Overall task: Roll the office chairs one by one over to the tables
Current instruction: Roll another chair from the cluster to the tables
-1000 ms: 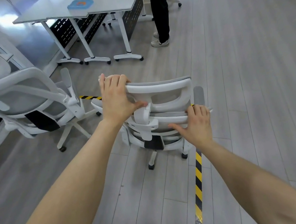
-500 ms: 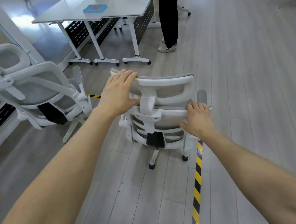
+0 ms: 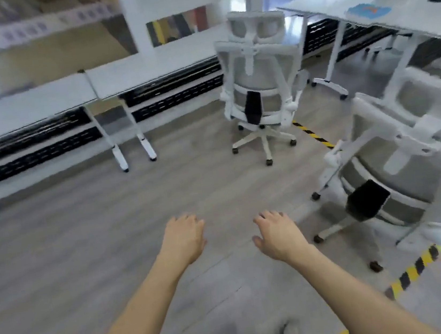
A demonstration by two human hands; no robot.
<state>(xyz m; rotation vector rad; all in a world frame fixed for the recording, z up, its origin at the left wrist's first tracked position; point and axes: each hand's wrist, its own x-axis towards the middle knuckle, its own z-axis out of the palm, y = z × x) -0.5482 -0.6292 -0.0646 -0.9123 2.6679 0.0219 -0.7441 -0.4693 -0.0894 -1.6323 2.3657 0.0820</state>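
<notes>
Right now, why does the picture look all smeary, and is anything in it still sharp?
In the head view, motion blur smears the tables and shelves along the back; the near chair at the right edge is blurred and stretched by the wide lens; the left hand and right hand look sharpest; glare whitens the far table.

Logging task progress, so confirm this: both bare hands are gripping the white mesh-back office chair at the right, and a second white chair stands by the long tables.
Wrong on the grip. The head view shows the left hand and right hand open, holding nothing, apart from the white mesh-back office chair at right. The second white chair does stand by the long tables.
</notes>
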